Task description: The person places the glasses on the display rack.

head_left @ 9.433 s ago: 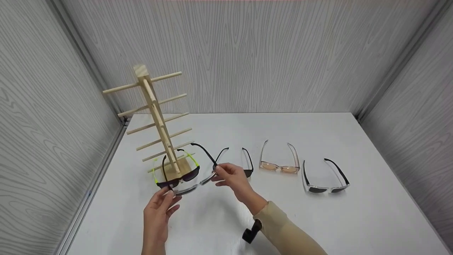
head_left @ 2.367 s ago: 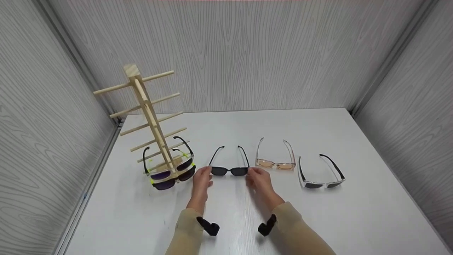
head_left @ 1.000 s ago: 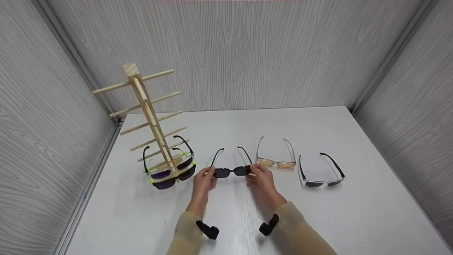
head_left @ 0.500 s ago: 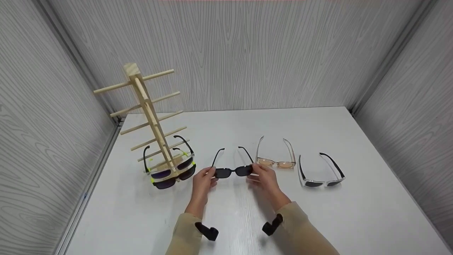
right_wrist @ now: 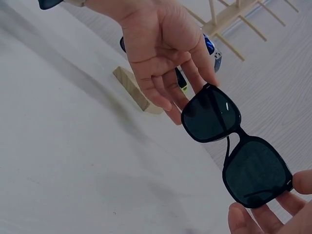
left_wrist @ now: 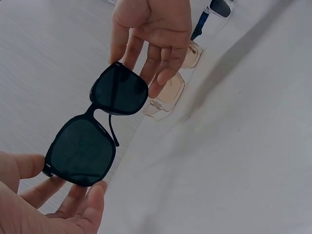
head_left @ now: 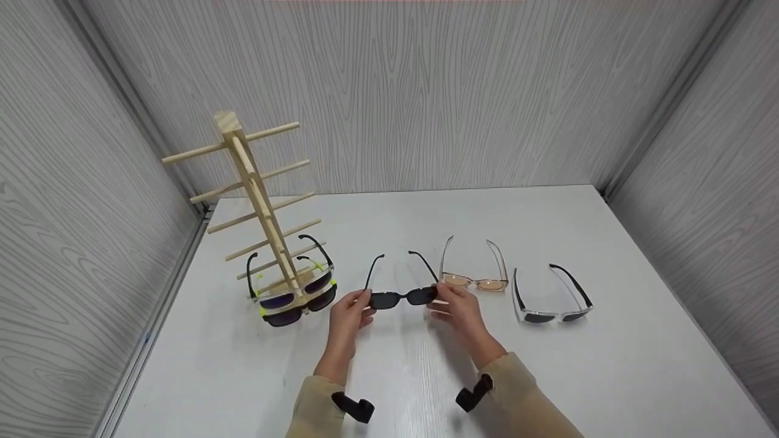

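Black sunglasses point(head_left: 384, 300) with dark lenses are held in front of me, temples unfolded and pointing away. My left hand point(head_left: 347, 321) pinches their left corner, and my right hand point(head_left: 464, 313) pinches the right one. In the left wrist view the sunglasses point(left_wrist: 83, 151) face the camera, with fingers and thumb at both outer edges. The right wrist view shows the same sunglasses point(right_wrist: 256, 170) above the tabletop, a temple partly visible behind the lenses. To their left, a wooden rack point(head_left: 258, 194) bears two pairs on its lower part: clear-framed sunglasses point(head_left: 277, 300) above neon-and-black sunglasses point(head_left: 283, 317).
Peach-tinted glasses point(head_left: 490, 285) lie unfolded just right of my right hand. Farther right are clear-framed sunglasses point(head_left: 540, 317) with black temples. The white table point(head_left: 401, 225) is bounded by grey wood-grain panels point(head_left: 389, 91). Bare rack pegs point(head_left: 272, 131) stick out sideways.
Earlier both hands held clear-framed sunglasses at the rack; these now hang there. Since then the hands have taken the black sunglasses and brought them slightly nearer and to the right.
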`<control>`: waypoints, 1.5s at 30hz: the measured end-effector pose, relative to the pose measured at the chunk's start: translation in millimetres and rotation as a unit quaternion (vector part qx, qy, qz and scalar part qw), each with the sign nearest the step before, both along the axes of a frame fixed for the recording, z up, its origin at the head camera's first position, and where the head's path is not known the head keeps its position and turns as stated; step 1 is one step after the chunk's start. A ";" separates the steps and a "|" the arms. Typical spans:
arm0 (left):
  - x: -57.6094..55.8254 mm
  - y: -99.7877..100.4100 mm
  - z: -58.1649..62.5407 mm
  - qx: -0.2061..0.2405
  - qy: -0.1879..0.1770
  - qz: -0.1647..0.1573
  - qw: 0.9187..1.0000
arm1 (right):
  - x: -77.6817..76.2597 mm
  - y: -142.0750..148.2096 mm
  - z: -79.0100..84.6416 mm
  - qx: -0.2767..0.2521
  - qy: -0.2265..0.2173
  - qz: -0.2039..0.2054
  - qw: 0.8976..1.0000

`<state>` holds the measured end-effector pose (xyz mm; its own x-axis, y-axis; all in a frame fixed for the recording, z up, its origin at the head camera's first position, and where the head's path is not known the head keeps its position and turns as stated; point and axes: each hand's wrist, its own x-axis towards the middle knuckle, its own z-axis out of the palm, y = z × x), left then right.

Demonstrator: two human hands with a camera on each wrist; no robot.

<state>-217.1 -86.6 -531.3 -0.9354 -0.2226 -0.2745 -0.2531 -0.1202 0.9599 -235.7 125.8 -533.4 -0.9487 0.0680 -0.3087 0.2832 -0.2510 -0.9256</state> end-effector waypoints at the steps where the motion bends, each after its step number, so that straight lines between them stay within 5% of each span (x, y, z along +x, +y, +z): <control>1: 1.4 -0.2 1.0 0.001 0.002 -0.001 1.000 | 1.2 0.7 0.9 -0.005 0.001 0.003 1.000; 26: 32.4 -10.9 21.7 -0.011 0.050 -0.027 0.998 | 21.4 1.4 21.6 -0.054 0.024 0.021 0.998; 45: 46.1 -19.7 34.0 0.035 0.066 -0.043 0.996 | 28.6 -4.4 35.2 -0.032 0.080 0.025 0.996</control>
<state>-171.0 -106.3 -497.2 -0.9792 -0.1253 -0.1593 -0.1368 -0.1718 0.9756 -207.2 121.4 -498.3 -0.9877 0.0037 -0.1562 0.1479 -0.3002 -0.9424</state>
